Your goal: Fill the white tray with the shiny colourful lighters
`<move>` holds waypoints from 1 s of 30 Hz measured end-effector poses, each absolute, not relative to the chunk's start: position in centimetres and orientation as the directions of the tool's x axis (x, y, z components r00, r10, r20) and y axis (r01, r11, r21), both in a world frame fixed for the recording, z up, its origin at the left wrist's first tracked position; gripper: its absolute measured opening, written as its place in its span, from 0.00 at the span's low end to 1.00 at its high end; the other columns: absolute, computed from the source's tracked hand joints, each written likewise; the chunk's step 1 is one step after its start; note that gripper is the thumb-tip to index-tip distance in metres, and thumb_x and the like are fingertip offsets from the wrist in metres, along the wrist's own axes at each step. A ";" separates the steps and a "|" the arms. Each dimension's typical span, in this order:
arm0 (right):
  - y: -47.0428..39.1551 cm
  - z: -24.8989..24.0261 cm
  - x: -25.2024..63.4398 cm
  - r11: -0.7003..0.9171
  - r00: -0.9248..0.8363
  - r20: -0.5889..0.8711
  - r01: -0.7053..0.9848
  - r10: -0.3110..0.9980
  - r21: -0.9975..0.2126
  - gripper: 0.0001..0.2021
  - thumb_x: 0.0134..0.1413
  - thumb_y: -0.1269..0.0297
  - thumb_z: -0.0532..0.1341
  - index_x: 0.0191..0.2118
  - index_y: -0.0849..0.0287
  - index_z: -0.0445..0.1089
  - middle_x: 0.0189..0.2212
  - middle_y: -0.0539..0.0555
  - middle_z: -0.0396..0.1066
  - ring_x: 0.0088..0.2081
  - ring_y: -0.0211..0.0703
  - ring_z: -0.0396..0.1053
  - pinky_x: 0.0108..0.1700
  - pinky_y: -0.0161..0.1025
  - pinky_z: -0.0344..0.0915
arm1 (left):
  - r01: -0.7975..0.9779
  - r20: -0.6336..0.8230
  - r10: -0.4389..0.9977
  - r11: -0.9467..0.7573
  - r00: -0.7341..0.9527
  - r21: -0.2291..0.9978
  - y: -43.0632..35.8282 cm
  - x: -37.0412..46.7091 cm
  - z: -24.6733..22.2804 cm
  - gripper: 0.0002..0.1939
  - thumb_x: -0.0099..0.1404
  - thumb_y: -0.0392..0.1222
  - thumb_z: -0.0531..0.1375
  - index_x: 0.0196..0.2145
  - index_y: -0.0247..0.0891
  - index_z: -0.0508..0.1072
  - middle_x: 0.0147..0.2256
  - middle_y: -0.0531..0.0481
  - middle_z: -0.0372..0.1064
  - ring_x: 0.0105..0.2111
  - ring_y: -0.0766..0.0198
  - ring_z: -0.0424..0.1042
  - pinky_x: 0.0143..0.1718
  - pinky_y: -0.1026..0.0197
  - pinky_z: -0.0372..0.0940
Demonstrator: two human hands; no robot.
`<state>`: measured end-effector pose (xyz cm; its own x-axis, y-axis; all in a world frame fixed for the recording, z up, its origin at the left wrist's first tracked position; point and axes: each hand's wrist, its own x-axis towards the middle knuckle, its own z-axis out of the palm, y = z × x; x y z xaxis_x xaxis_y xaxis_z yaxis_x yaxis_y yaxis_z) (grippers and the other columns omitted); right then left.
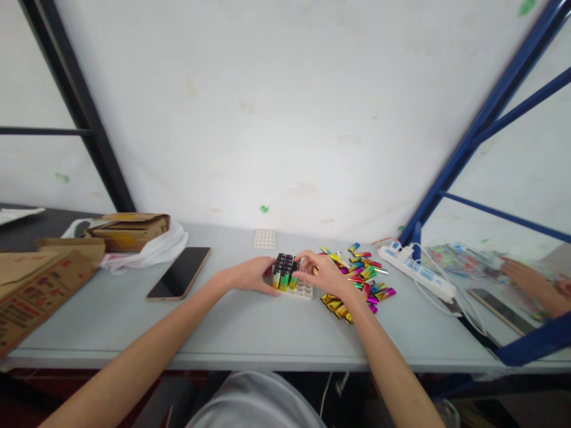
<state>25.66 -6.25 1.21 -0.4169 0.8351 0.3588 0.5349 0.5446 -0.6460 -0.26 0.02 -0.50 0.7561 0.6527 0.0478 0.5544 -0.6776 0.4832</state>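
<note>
Several shiny lighter-like tubes with black tops (284, 272) stand upright in rows in a white tray with round holes (304, 290); its right part shows unfilled holes. My left hand (255, 275) curves around the left side of the tubes, thumb at the front near the tray's edge. Over the right side of the group, my right hand (322, 272) has its thumb and index finger bent together at a tube; whether it grips that tube is hard to make out. Right beside it lies a loose pile of metallic coloured tubes (368, 272), partly behind the right hand and wrist.
A second white holed tray (264, 239) lies by the wall. At the left are a phone (179, 273), a white plastic bag (167, 246) and cardboard boxes (49, 279). A power strip (417, 272) with cables lies right, by a blue frame. Another person's hand (524, 276) shows far right.
</note>
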 end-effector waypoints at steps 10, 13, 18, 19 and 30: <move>-2.3 -1.8 32.7 0.067 0.047 0.453 0.970 0.890 -0.232 0.11 0.65 0.67 0.59 0.48 0.62 0.76 0.48 0.66 0.76 0.51 0.56 0.72 0.56 0.47 0.64 | 0.586 0.010 0.673 -0.651 0.740 0.483 -0.2 -0.2 -0.2 0.34 0.52 0.64 0.70 0.46 0.35 0.71 0.42 0.44 0.73 0.39 0.51 0.72 0.40 0.56 0.66; -2.1 -3.1 34.2 -0.123 0.179 0.302 0.973 0.936 -0.196 0.12 0.65 0.67 0.60 0.49 0.62 0.77 0.48 0.68 0.76 0.52 0.58 0.73 0.54 0.47 0.65 | 0.584 0.016 0.674 -0.652 0.739 0.484 -0.3 -0.2 -0.2 0.34 0.52 0.64 0.70 0.46 0.35 0.71 0.42 0.44 0.74 0.40 0.50 0.72 0.41 0.55 0.66; -1.7 -3.1 34.8 -0.113 0.182 0.288 0.964 0.940 -0.242 0.10 0.62 0.68 0.62 0.47 0.62 0.77 0.47 0.67 0.77 0.51 0.57 0.74 0.54 0.47 0.65 | 0.566 0.020 0.659 -0.661 0.752 0.492 0.0 -0.2 -0.4 0.32 0.52 0.64 0.69 0.45 0.37 0.72 0.41 0.46 0.74 0.38 0.52 0.72 0.38 0.57 0.66; -1.5 -3.0 34.7 -0.071 0.156 0.315 0.961 0.936 -0.267 0.09 0.61 0.68 0.63 0.45 0.62 0.77 0.46 0.66 0.77 0.51 0.56 0.74 0.54 0.46 0.65 | 0.567 0.019 0.660 -0.660 0.751 0.492 0.0 -0.2 -0.4 0.32 0.52 0.64 0.70 0.44 0.37 0.72 0.41 0.46 0.74 0.38 0.52 0.72 0.38 0.57 0.66; -1.9 -1.8 30.9 0.214 0.180 0.347 0.510 0.921 -0.833 0.22 0.58 0.43 0.60 0.46 0.57 0.73 0.27 0.48 0.72 0.19 0.37 0.63 0.20 0.34 0.59 | 0.570 0.033 0.663 -0.666 0.748 0.481 0.1 -0.2 -0.4 0.31 0.50 0.66 0.70 0.40 0.38 0.70 0.36 0.48 0.72 0.34 0.55 0.70 0.34 0.58 0.64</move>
<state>30.93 -1.95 -1.83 0.1797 0.9206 0.3467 0.5103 0.2141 -0.8329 -0.18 0.07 -0.38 0.7478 0.6631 0.0329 0.5698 -0.6665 0.4807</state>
